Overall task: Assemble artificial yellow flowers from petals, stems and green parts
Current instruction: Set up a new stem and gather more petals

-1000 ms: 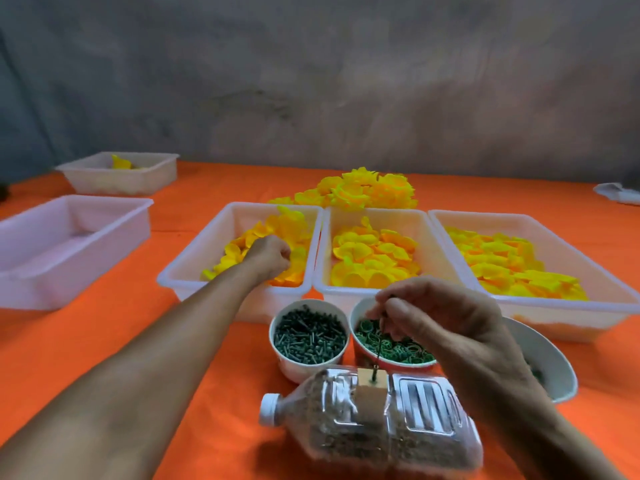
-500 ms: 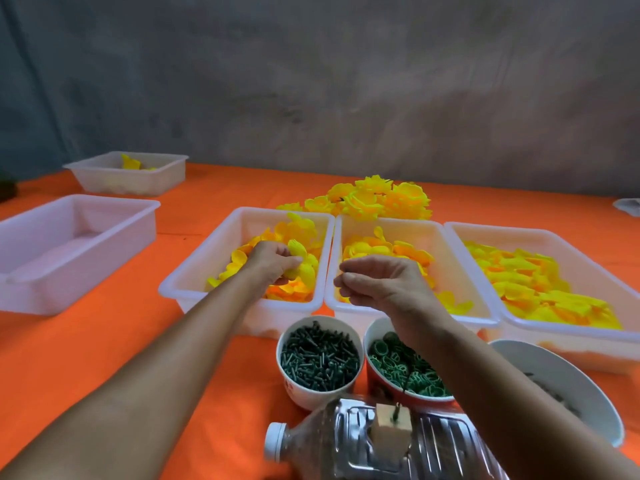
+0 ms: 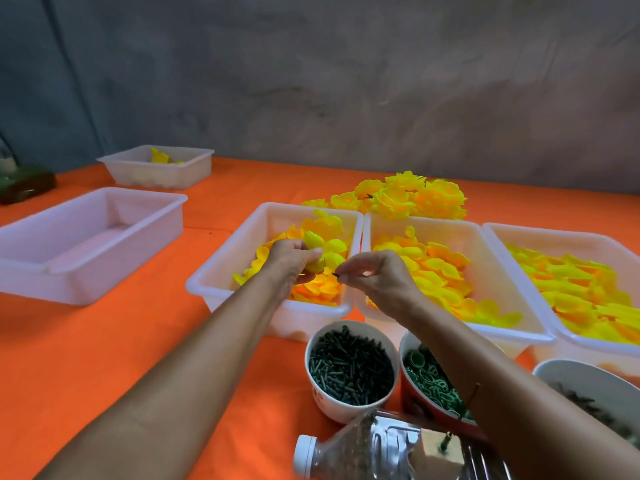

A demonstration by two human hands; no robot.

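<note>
We see an orange table (image 3: pixel 104 358) under everything. On it, three white trays side by side: left petal tray (image 3: pixel 221 268), middle petal tray (image 3: pixel 491 271), right petal tray (image 3: pixel 568 237), all holding loose yellow petals. Far left sit an empty tray (image 3: pixel 69 271) and behind it a small tray (image 3: pixel 166 174) with a few yellow bits. Behind the petal trays lies a pile of finished flowers (image 3: pixel 412 199). Nearer us, a clear bottle (image 3: pixel 374 452) lies on its side with a small wooden block (image 3: pixel 436 448) on top. Just behind it, a white cup of dark stems (image 3: pixel 349 368), a red bowl of green rings (image 3: pixel 429 375) beside it, a white bowl (image 3: pixel 588 382) at the right edge.

Left hand (image 3: pixel 291 261) is over the left petal tray, fingers curled round a yellow petal (image 3: pixel 313 242). Right hand (image 3: pixel 377 275) is just beside it, over the rims between the left and middle trays, thumb and forefinger pinching a small dark green piece (image 3: pixel 336 274); we can't tell which part it is. The hands are close, not touching.
</note>
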